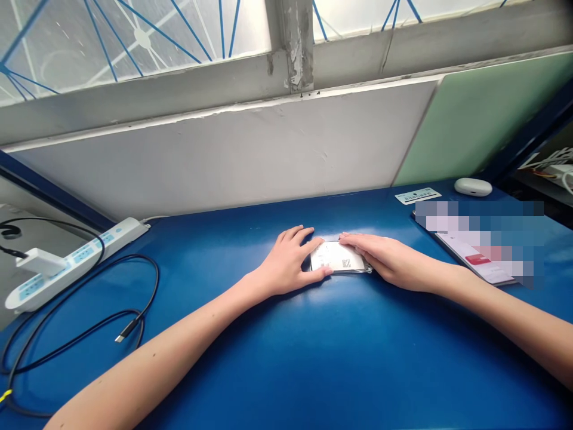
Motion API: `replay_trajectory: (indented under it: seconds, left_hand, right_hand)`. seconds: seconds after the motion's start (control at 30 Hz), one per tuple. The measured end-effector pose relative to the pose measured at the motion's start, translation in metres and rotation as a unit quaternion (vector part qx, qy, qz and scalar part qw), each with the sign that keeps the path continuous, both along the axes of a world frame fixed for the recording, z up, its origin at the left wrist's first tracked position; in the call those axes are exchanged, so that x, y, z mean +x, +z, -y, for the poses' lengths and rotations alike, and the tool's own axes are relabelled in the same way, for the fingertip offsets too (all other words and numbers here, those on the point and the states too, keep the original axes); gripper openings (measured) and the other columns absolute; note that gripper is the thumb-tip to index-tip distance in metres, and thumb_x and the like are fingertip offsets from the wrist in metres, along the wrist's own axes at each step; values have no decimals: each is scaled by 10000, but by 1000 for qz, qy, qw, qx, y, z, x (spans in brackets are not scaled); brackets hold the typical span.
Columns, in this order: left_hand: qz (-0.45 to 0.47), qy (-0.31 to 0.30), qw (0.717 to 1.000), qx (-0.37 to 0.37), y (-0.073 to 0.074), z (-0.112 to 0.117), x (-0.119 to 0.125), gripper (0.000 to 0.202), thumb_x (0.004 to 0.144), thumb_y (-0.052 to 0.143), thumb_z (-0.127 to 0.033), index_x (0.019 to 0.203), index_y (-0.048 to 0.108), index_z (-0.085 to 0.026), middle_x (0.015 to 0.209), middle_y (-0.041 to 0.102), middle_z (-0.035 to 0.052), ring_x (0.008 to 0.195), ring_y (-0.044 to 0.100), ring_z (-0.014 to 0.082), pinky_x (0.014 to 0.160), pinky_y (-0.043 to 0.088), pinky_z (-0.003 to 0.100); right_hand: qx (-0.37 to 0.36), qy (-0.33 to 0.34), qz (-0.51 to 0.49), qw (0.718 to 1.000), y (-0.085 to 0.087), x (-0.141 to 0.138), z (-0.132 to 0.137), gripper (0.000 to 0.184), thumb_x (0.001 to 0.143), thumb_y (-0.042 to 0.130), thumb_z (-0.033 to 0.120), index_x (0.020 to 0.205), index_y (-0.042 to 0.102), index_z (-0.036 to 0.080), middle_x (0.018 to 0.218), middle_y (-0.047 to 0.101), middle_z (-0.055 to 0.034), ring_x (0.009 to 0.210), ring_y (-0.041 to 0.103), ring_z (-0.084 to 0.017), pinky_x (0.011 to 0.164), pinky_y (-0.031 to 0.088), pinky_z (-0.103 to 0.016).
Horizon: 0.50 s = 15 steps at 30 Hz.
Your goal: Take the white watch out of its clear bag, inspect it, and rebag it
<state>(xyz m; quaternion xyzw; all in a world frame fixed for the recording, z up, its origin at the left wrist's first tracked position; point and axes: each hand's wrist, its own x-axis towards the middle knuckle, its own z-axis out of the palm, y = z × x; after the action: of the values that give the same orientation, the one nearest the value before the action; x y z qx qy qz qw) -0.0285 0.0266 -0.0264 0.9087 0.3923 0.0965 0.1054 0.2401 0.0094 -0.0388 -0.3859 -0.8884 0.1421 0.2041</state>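
A small flat packet (340, 257) lies on the blue table between my hands. Its top face is white with a dark printed square, and clear, shiny wrap shows at its lower right corner. My left hand (293, 263) holds its left end between thumb and index finger, the other fingers spread over the tabletop. At the right end, my right hand (385, 260) has its fingers held together along the packet's side and far corner. The right thumb and the part of the packet under that hand are hidden.
On the left are a white power strip (120, 236) with a plugged-in charger (42, 263) and a looped black cable (154, 286). A partly pixelated phone or tablet (492, 272), a white earbud case (473, 187) and a barcode label (418, 196) lie at the right. A wall panel (246, 155) borders the back.
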Motion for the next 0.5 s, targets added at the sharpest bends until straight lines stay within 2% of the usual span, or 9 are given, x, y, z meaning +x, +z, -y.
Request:
replay_trajectory:
  seconds: [0.27, 0.5]
  left_hand:
    - [7, -2, 1000, 8, -1, 1, -1, 651, 896, 585, -635, 1385, 568, -205, 1532, 451, 153, 1453, 329, 397, 1165, 306, 571]
    - [10, -6, 1000, 9, -2, 1, -1, 637, 895, 599, -600, 1371, 562, -179, 1530, 450, 165, 1456, 320, 407, 1168, 303, 576]
  right_hand:
    - [-49, -3, -37, 998, 3, -1, 2, 464, 973, 384, 174, 1400, 551, 242, 1368, 655, -104, 1190, 662, -293, 950, 573, -459]
    - [-57, -17, -56, 997, -7, 3, -1, 454, 978, 373, 188, 1382, 572, 239, 1415, 623, -78, 1307, 578, -272, 1076, 496, -469]
